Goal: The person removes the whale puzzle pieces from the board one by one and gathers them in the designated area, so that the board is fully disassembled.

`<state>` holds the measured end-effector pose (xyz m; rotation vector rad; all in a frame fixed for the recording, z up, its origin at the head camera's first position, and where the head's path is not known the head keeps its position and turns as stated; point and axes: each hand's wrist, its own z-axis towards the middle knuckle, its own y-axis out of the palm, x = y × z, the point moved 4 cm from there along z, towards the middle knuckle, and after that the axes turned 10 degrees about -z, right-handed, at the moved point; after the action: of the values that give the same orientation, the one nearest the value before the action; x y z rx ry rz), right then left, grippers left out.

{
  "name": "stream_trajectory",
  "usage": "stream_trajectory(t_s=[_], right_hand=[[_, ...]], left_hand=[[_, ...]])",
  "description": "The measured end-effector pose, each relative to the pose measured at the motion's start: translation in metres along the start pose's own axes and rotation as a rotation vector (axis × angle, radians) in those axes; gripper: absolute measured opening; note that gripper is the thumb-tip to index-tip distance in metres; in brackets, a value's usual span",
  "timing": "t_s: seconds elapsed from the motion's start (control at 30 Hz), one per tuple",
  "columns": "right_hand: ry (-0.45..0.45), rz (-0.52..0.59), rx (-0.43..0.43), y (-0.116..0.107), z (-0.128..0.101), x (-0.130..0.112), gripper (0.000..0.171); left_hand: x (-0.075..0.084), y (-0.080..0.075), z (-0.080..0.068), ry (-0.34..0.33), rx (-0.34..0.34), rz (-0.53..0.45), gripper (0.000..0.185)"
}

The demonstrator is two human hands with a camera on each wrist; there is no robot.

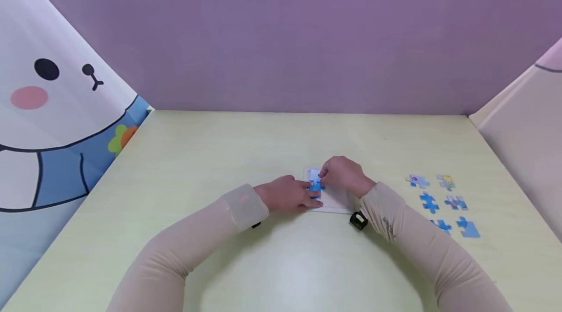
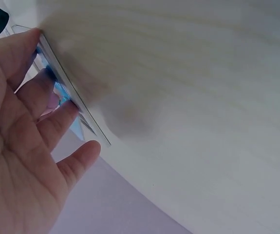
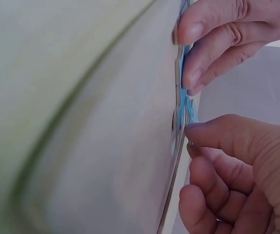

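Presently, item by item, largest first. Table (image 1: 228, 156): pale yellow-green, smooth, faint wood grain, matte. Puzzle tray (image 1: 335, 203): flat white board with a thin raised edge, lying at the table's middle, mostly under my hands. Loose pieces (image 1: 441, 202): seven or so knobbed cardboard shapes, mostly blue, spread well apart to the right of the tray. My left hand (image 1: 287, 194): fingers straight, lying on the tray's left side, steadying it, one fingertip touching the blue piece (image 1: 315, 185). My right hand (image 1: 344, 175): thumb and fingertips pinching that same piece at the tray's far left corner. Step in hand, by my judgement: seating this piece. Next move calls for aligning its knobs, then pressing flat.
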<state>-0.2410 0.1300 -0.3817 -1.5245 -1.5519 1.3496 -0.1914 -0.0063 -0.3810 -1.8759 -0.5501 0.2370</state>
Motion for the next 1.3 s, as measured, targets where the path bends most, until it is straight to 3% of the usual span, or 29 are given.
stream_trajectory(t_s=[0.33, 0.6, 0.8, 1.07, 1.3], right_hand=[[-0.023, -0.001, 0.025, -0.008, -0.009, 0.017, 0.015], [-0.03, -0.017, 0.023, -0.014, -0.017, 0.033, 0.016], [-0.055, -0.011, 0.047, -0.018, -0.021, 0.049, 0.017], [-0.085, -0.001, 0.044, -0.025, -0.031, 0.072, 0.017], [-0.109, -0.029, 0.049, -0.031, -0.039, 0.09, 0.018]], left_hand=[[-0.001, 0.0, -0.004, 0.02, 0.033, -0.053, 0.04], [-0.005, 0.003, 0.001, -0.006, -0.006, -0.11, 0.042], [-0.006, 0.001, -0.001, -0.008, 0.018, -0.089, 0.041], [-0.004, 0.0, 0.0, 0.02, 0.03, 0.019, 0.039], [-0.001, 0.001, 0.001, 0.045, 0.047, 0.03, 0.039]])
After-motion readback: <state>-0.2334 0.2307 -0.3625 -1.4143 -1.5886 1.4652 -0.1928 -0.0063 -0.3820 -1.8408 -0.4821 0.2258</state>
